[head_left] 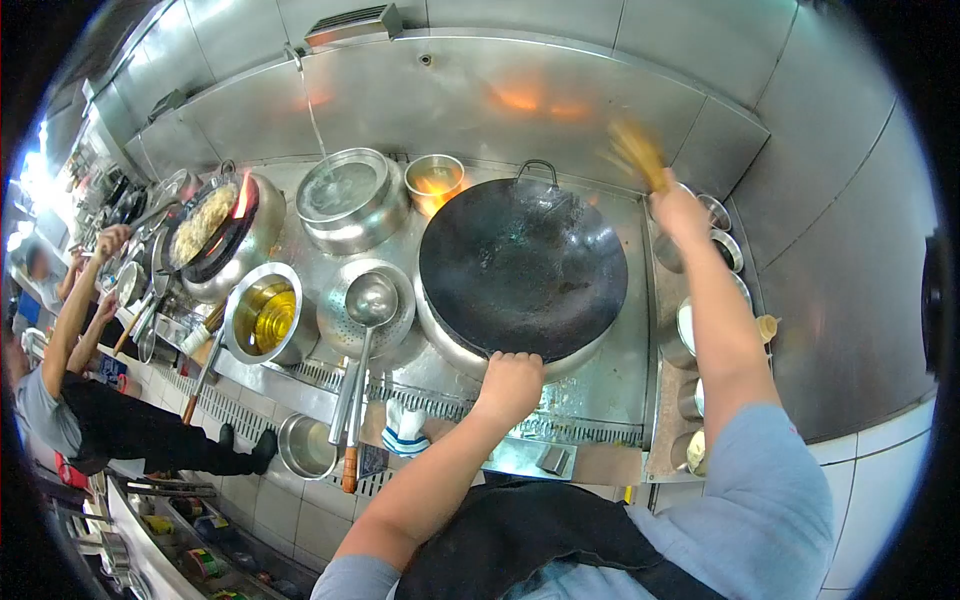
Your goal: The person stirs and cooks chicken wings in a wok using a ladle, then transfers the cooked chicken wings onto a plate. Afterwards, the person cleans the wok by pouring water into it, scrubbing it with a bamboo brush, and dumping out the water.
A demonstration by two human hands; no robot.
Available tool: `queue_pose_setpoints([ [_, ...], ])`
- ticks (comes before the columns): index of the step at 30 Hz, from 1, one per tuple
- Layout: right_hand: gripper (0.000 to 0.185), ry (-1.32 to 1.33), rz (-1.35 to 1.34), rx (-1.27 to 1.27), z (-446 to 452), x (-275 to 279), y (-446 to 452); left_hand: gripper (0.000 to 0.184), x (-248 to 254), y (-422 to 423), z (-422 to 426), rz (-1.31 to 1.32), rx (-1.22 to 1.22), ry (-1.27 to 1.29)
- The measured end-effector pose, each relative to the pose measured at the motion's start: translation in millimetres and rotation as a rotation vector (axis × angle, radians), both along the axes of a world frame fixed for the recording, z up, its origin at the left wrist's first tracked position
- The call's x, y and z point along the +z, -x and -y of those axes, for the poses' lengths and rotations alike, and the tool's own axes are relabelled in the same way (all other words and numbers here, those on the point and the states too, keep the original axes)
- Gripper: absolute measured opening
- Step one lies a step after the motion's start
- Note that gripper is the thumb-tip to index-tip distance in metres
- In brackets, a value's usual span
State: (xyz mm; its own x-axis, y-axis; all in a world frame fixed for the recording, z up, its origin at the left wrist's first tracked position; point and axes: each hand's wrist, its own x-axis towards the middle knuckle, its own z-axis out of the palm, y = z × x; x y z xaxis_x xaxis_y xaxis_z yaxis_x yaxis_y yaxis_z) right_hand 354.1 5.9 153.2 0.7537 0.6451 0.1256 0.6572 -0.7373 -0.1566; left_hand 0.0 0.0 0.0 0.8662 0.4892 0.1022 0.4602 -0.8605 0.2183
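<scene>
While the left hand (515, 385) clamped the near rim of the wok (520, 265) by the worktop's (622, 395) right edge, the right hand (682, 210) gripped a raised bamboo brush (638, 152); what was done or left was unclear.

We record one wok (520, 255), black with greyish sheen; one brush (638, 152), straw yellow. We note our sleeve (760, 475), pale blue-grey; our apron (530, 535), black. We list oil (274, 324), golden; a strainer (336, 322), silver, dotted with holes; a cloth (405, 430), white, blue-striped; a wall (440, 95), silver-grey with orange glints; a flame (242, 195), orange-red; floor tiles (270, 505), whitish, dark-lined.
</scene>
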Motion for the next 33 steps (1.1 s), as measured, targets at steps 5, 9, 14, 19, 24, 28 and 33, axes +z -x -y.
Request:
queue_pose_setpoints([
  [5, 0.061, -0.523, -0.438, 0.123, 143.4, -44.4, 3.9, 0.025, 2.2, -5.4, 33.4, 0.092, 0.002, 0.062],
  [9, 0.073, -0.588, -0.368, 0.118, 227.6, -170.5, 109.4, 0.025, -0.2, 0.2, 16.4, 0.074, -0.015, 0.001],
  [14, 0.073, 0.034, -0.907, -0.271, 262.1, -188.2, 192.9, 0.026, -1.5, 0.2, 20.3, 0.081, 0.014, 0.008],
  [19, 0.067, 0.304, -0.003, 0.365, 278.8, -199.4, 203.0, 0.034, 13.7, 3.6, 13.1, 0.315, 0.057, 0.164],
  [24, 0.065, 0.066, -1.494, 0.440, 260.4, -228.1, 238.0, 0.051, 148.2, 62.7, 2.3, 0.834, 0.036, 0.761],
  [28, 0.073, 0.204, -1.730, 0.542, 252.8, -295.7, 274.6, 0.050, 247.2, 108.9, 37.1, 1.220, -0.366, 0.924],
  [33, 0.087, 0.689, -1.275, 0.716, 223.3, -318.8, 322.6, 0.033, 330.4, 138.5, 111.3, 1.406, -0.286, 0.809],
])
